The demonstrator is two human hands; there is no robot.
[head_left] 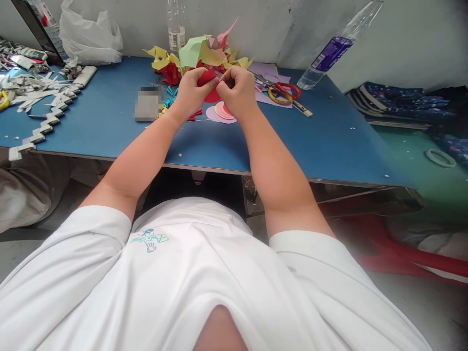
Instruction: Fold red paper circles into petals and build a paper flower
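Observation:
My left hand [192, 92] is closed on a red paper piece [212, 97] with a rounded edge, pinching it between thumb and fingers above the table. At its right edge, my right hand [237, 92] pinches it too, though the fingertips partly hide the contact. Just below lies a small pile of pink and lilac paper circles [221, 113]. Behind both hands is a heap of folded coloured paper [197, 51] in green, yellow, red and pink. Scissors [281, 92] with red and yellow handles lie right of my right hand, over purple paper sheets [268, 73].
On the blue table [310, 131], a blurred-out small box [148, 105] sits left of my hands. A zigzag folded-paper strip [47, 124] and paper scraps lie farther left. A purple-labelled bottle [329, 53] stands back right, another bottle [177, 34] behind the heap, and a plastic bag [89, 36] back left.

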